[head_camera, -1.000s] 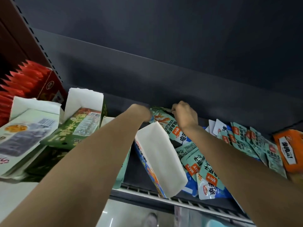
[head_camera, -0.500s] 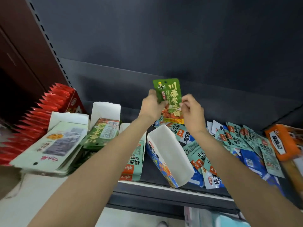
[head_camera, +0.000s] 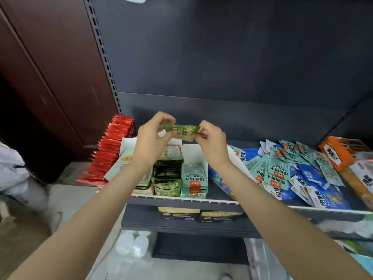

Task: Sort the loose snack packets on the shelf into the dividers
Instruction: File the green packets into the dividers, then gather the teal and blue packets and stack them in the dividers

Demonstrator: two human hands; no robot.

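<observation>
A dark metal shelf [head_camera: 222, 201] against a grey back panel carries white card dividers [head_camera: 194, 156] at the left and a loose heap of teal and blue packets [head_camera: 286, 174] at the right. The green packet [head_camera: 184, 130], upright half a second ago, now lies level above the dividers, the left hand [head_camera: 150, 141] and right hand [head_camera: 212, 146] each pinching one end; it looks ready to drop into the green row [head_camera: 167, 174], I judge. Motion blur hides the fingertips and its print; the forearms cover part of the dividers.

This is a shop: a dark metal display shelf [head_camera: 201, 200] on a slotted upright rail [head_camera: 105, 57] carries white cardboard dividers [head_camera: 193, 154] of stacked snacks, a red foil packet row [head_camera: 109, 150] and loose teal and blue snack packets [head_camera: 292, 172].
</observation>
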